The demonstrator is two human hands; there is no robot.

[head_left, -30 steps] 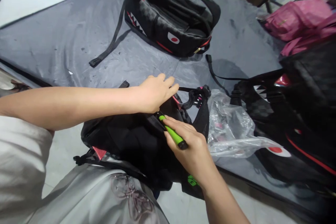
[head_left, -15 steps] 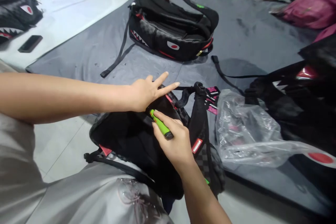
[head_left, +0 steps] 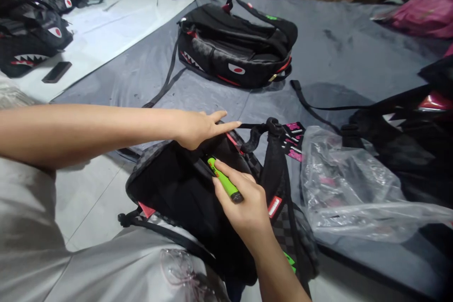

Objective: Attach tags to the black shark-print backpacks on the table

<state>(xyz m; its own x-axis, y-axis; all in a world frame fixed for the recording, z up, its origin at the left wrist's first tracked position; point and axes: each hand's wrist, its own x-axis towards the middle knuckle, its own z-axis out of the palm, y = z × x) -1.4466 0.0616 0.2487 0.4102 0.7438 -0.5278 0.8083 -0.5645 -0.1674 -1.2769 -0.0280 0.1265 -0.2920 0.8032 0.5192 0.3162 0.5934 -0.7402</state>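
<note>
Now your left hand (head_left: 194,128) extends two fingers over the black backpack (head_left: 177,188), versus four fanned a second ago, hold unclear; your right hand (head_left: 247,198) still grasps the green pen-shaped tool (head_left: 223,177).

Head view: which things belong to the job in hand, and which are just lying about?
Job in hand:
green pen-like tool, in the right grip
nearest black backpack, beneath the left grip

Lying about, seemingly:
other black bags
clear plastic bag
dark phone
pink bundle
</note>
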